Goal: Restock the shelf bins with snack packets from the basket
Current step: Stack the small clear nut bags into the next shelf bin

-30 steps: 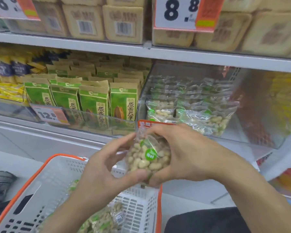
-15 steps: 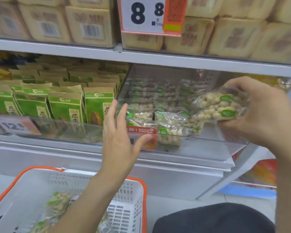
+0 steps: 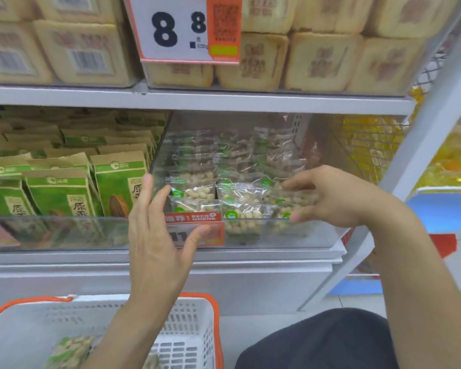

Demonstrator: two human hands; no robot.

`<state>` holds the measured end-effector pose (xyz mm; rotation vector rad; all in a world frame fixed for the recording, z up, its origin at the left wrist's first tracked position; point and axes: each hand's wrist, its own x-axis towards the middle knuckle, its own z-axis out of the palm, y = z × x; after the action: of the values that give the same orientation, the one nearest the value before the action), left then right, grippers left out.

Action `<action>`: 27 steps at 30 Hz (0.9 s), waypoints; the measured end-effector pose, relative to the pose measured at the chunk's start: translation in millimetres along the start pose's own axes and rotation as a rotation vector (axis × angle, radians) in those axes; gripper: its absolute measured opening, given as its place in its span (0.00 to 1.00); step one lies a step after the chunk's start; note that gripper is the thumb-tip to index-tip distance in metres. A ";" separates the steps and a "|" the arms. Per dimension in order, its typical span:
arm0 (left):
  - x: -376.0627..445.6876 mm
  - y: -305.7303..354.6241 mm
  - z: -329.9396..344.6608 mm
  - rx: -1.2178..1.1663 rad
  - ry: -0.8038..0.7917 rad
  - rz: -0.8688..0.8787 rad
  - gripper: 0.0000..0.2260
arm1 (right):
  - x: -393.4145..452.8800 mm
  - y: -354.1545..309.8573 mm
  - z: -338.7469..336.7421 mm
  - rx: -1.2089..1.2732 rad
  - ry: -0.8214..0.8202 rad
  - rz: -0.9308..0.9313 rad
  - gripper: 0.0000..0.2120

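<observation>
Glossy clear-plastic snack packets (image 3: 240, 206) in a smooth transparent bin (image 3: 290, 233); perforated plastic basket (image 3: 186, 331).

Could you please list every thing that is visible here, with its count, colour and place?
Nut packets: many, clear with green dots, in the clear bin.
Clear bin: one, see-through, middle shelf, right.
Green bags: many, green and tan, middle shelf, left.
Tan packs: many, beige, top shelf.
Price sign: one, white and orange, reads 8.8, top shelf edge.
Red tag: one, on the bin front.
Basket: one, white with orange rim, bottom left, a few packets inside.
Left hand: open, at the bin front.
Right hand: holds a packet over the bin.
</observation>
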<state>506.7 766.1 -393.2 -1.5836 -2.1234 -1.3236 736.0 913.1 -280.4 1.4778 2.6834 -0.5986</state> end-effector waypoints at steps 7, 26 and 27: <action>-1.3 -1.3 1.6 -0.005 -0.002 0.004 0.34 | 0.7 12.9 0.6 0.101 0.085 0.209 0.35; -3.4 0.8 -19.6 -0.216 -0.042 -0.060 0.25 | -22.4 -44.1 10.1 0.231 0.677 0.017 0.17; -6.9 -0.8 -27.9 -0.263 0.036 -0.077 0.21 | -29.0 -64.5 15.8 0.346 0.699 -0.119 0.11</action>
<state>499.3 740.9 -381.4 -1.5679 -2.0777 -1.7045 696.7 853.4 -268.6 1.9145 3.3396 -0.6805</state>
